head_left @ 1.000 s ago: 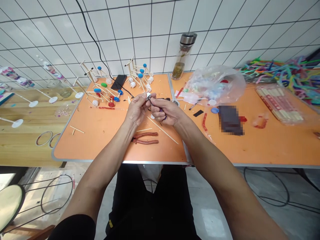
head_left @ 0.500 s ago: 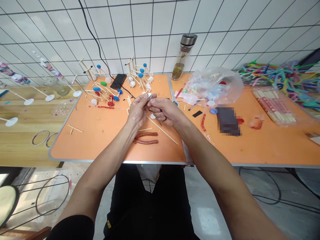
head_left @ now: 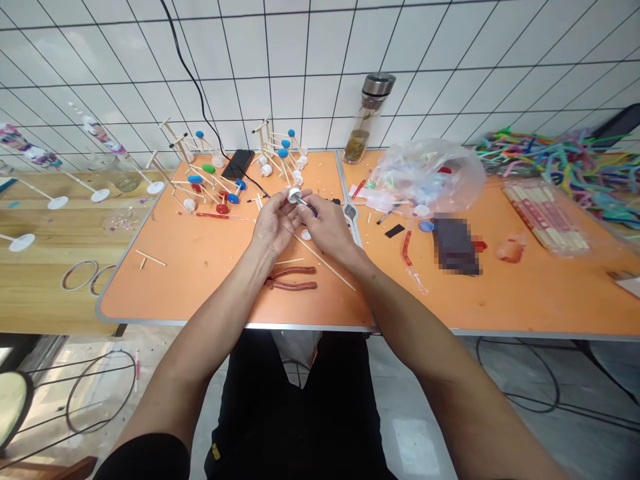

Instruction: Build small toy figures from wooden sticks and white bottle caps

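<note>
My left hand (head_left: 274, 227) pinches a small white plastic cap (head_left: 294, 195) between thumb and fingertips, above the orange table (head_left: 210, 287). My right hand (head_left: 327, 223) grips a small tool with a dark purple handle (head_left: 312, 209), and its thin metal shaft (head_left: 301, 200) reaches the cap. The handle is mostly hidden by my fingers. Below my wrists lie red-handled pliers (head_left: 291, 278) and a long wooden stick (head_left: 325, 262). Neither hand touches them.
Wooden-stick models with blue, red and white caps (head_left: 200, 180) stand beyond my hands, beside a black phone (head_left: 238, 163). To the right are a clear plastic bag (head_left: 427, 177), a glass bottle (head_left: 363, 130), a pixelated dark object (head_left: 456, 245) and colourful pipe cleaners (head_left: 555, 170).
My hands have moved closer together. The metal shaft now meets the white cap, and the cap is held more upright. The view has shifted slightly.
</note>
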The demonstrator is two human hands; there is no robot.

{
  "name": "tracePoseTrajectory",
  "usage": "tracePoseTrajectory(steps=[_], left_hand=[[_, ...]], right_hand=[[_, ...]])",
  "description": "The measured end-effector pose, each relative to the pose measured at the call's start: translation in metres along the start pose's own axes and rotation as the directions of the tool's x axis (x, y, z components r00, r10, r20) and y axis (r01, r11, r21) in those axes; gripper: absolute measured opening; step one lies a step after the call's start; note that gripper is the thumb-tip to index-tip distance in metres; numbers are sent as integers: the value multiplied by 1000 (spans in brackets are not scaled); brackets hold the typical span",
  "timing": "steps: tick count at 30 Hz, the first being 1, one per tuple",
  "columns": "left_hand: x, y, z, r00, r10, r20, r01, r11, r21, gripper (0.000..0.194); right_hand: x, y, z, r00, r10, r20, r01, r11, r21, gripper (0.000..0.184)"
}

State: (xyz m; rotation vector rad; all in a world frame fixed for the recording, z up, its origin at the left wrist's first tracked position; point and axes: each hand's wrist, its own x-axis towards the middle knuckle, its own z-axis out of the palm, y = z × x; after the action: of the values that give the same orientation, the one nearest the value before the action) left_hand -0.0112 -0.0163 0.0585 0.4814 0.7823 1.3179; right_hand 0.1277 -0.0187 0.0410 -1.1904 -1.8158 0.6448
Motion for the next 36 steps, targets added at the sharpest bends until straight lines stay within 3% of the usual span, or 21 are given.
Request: tracePoseTrajectory(steps=[3,6,9,11,12,14,17,18,20,22,24,26,27,29,31,32,34,36], left_hand=[[2,-1,-1,1000,-2,-12,2,1000,-2,22],[5,-2,-4,1000,19,1,-19,1000,15,16],[7,-2,-7,999,40,33,-41,998,40,12],[6,-1,-8,997,44,67,-48,998,50,13],[6,0,-8,995,46,89,-50,998,49,14],[4,1,-7,990,49,136,-55,998,37,19],[-1,4,-6,981,41,192,-44,999,12,24],[-2,4,-5,978,35,205,-37,999,5,25],[-3,5,-6,975,25,220,-25,1000,-5,26],[-2,4,-7,976,35,214,-35,999,-2,24],[2,1,-9,982,52,181,-56,998,17,21],[6,-3,-10,990,67,121,-72,997,36,18],[8,-5,-11,994,70,83,-74,996,42,16],[12,-10,-12,997,79,21,-79,996,46,14],[13,-13,-12,995,95,6,-95,994,51,13],[13,-14,-12,994,104,16,-105,993,55,12],[12,-14,-12,992,117,53,-120,991,61,11],[9,-13,-11,988,114,106,-121,991,54,8]], right_hand=[[-6,-4,1,999,-38,7,38,936,-351,33],[-9,-8,1,1000,-19,21,26,907,-421,39],[-7,-9,0,1000,-9,11,11,967,-255,28],[-3,-11,-3,998,47,38,-48,998,29,22],[-2,-12,-6,990,101,94,-119,971,209,23],[1,-17,-13,930,198,309,-341,779,526,25],[4,-26,-28,754,157,637,-641,385,664,32],[5,-29,-32,717,124,686,-685,306,661,35],[6,-32,-35,686,94,721,-717,252,650,40],[6,-30,-31,716,132,686,-684,333,649,36],[4,-25,-22,816,209,539,-548,576,606,29],[-1,-18,-12,952,199,233,-272,899,344,23],[-4,-16,-7,985,135,110,-145,985,95,18],[-11,-14,0,1000,30,9,-25,938,-345,27],[-15,-15,2,1000,8,3,-5,836,-548,37],[-15,-17,1,1000,12,6,-7,829,-559,38],[-12,-20,-5,1000,25,2,-22,909,-417,28],[-6,-22,-13,993,99,63,-95,994,-55,18]])
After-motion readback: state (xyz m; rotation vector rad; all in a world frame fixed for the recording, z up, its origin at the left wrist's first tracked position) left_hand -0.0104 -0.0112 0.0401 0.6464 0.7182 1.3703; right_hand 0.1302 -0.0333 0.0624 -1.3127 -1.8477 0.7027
